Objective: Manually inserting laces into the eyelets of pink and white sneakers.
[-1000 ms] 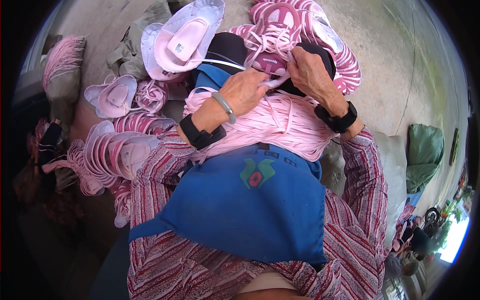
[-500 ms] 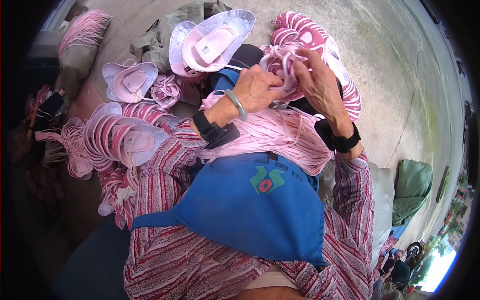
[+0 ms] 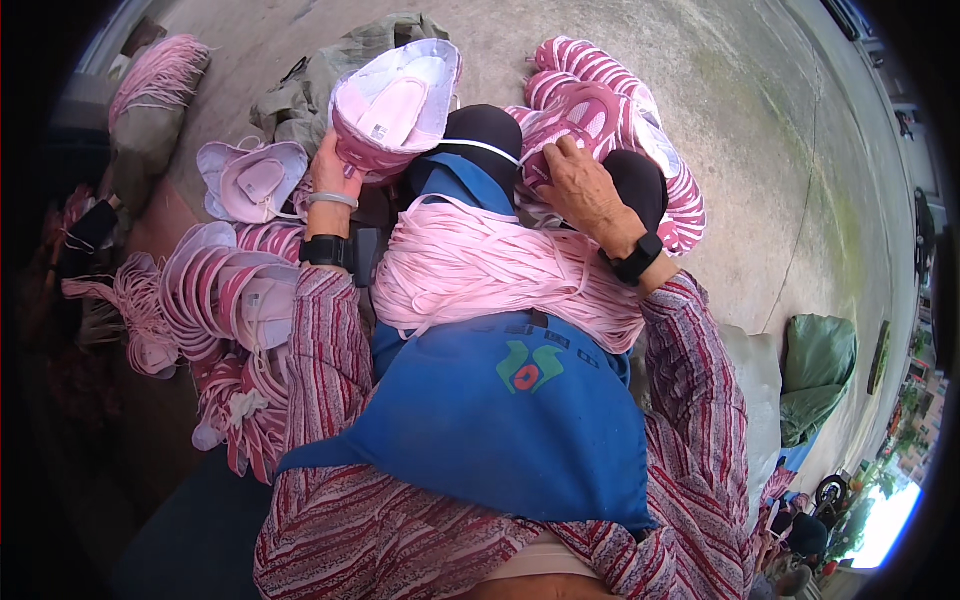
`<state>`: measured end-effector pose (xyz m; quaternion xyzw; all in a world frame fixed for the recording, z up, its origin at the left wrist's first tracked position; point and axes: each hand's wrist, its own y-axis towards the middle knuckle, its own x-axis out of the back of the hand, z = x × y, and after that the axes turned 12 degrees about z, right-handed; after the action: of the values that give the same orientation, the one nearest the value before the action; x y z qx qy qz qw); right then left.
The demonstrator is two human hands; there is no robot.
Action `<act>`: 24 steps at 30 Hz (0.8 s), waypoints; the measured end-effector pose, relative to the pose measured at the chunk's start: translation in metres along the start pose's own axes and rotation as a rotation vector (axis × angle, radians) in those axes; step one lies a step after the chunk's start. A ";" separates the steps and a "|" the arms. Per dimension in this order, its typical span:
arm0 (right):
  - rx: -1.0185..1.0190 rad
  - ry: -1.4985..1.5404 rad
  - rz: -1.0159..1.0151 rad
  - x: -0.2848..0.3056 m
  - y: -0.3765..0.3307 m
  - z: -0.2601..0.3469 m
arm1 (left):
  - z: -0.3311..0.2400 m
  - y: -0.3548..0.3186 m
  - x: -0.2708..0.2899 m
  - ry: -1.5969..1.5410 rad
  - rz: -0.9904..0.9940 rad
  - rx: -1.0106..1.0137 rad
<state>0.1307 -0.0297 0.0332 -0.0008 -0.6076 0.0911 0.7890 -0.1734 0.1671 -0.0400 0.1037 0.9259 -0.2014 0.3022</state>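
My left hand (image 3: pixel 333 172) grips the brim of a pale pink cowboy-style hat (image 3: pixel 395 105) and holds it up at the upper left, its inside facing me. My right hand (image 3: pixel 580 185) rests on a stack of pink-and-white striped hats (image 3: pixel 620 130) at the upper right, fingers curled into them. A thick bundle of pale pink cords (image 3: pixel 490 265) lies across my lap on a blue apron (image 3: pixel 500 420). Both wrists wear black bands; the left also has a silver bangle.
Piles of pink hats (image 3: pixel 235 300) lie on the left, and one pale hat (image 3: pixel 255 180) sits apart. A bag with pink cords (image 3: pixel 155 85) is at the far upper left. Olive cloth (image 3: pixel 330 70) lies on the concrete ground. A green sack (image 3: pixel 820 370) stands at the right.
My left hand has left the cord bundle, swung left and taken hold of the pale pink hat. My right hand has shifted onto the striped hat stack. The view has tilted.
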 end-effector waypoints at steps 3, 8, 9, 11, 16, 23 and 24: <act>-0.095 -0.118 0.097 -0.010 0.000 0.003 | 0.022 -0.021 0.008 0.132 -0.153 -0.078; -0.161 -0.266 0.087 -0.021 -0.003 0.002 | 0.054 -0.076 0.014 0.028 -0.207 -0.053; -0.137 -0.258 0.068 -0.022 -0.002 0.000 | 0.051 -0.079 0.015 0.093 -0.121 -0.118; -0.128 -0.271 0.038 -0.023 -0.001 -0.003 | 0.036 -0.081 0.010 0.163 -0.111 -0.110; -0.119 -0.345 -0.038 -0.029 -0.004 0.001 | -0.017 -0.082 -0.055 1.012 -0.018 -0.563; -0.102 -0.177 -0.076 -0.028 -0.014 0.005 | 0.052 -0.034 -0.197 1.456 0.678 -0.059; -0.089 -0.094 -0.058 -0.025 -0.015 0.003 | 0.060 -0.022 -0.207 1.674 0.746 0.048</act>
<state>0.1238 -0.0483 0.0116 -0.0140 -0.6471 0.0410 0.7612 0.0149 0.1064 0.0472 0.5144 0.7447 0.0311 -0.4240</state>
